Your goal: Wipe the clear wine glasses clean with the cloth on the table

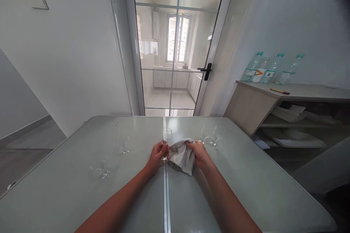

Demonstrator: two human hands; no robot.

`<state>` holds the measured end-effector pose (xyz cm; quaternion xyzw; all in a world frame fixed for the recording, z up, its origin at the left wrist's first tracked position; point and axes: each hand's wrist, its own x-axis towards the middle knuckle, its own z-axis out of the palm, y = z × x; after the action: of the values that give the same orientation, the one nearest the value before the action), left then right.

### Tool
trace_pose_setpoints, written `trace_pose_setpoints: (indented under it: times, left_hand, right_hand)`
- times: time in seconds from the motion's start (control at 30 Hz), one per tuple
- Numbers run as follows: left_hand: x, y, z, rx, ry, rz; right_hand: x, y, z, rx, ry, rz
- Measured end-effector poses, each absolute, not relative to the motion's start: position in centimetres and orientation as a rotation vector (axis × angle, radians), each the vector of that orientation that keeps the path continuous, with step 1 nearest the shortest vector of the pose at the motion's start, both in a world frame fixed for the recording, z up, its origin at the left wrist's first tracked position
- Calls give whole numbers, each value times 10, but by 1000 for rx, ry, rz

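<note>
The person stood at a pale grey table (82, 196) with both bare forearms stretched out over it. The left hand (157, 154) was curled closed around the stem of a clear wine glass (166, 139), which stood upright right over the seam that ran down the middle of the tabletop, its bowl rising just above the fingers. The right hand (201, 152) was bunched shut on a crumpled white cloth (182, 156), and the cloth hung between the two hands, its left edge touching the glass near the stem and its lower corner drooping toward the table. Four more clear stemmed glasses stood about: one to the left (123, 144) of the hands, another nearer the left edge (102, 169), and a pair close together just beyond the right hand, one (203, 135) almost beside the knuckles and the other (216, 136) just to its right. Past the far edge of the table a glazed door (177, 43) with a black handle (207, 71) looked through to a tiled room with a window. Against the right wall stood a wooden shelf unit (251, 105) with several plastic water bottles (269, 68) with green caps on top, and a pencil-like stick (279, 90) lay near them.
</note>
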<state>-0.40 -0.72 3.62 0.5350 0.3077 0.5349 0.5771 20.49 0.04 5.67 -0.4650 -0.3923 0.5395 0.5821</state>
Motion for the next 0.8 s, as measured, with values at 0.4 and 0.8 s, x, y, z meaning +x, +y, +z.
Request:
trace_pose_setpoints:
  times: [0.4,0.8]
  left_hand:
    - [1,-14,35,1574,884,1078]
    - [-2,-24,40,2041,1022,1124]
  right_hand:
    - [192,-27,82,-1050,-1348,708]
    - [206,-33,104,-961,-1836,946]
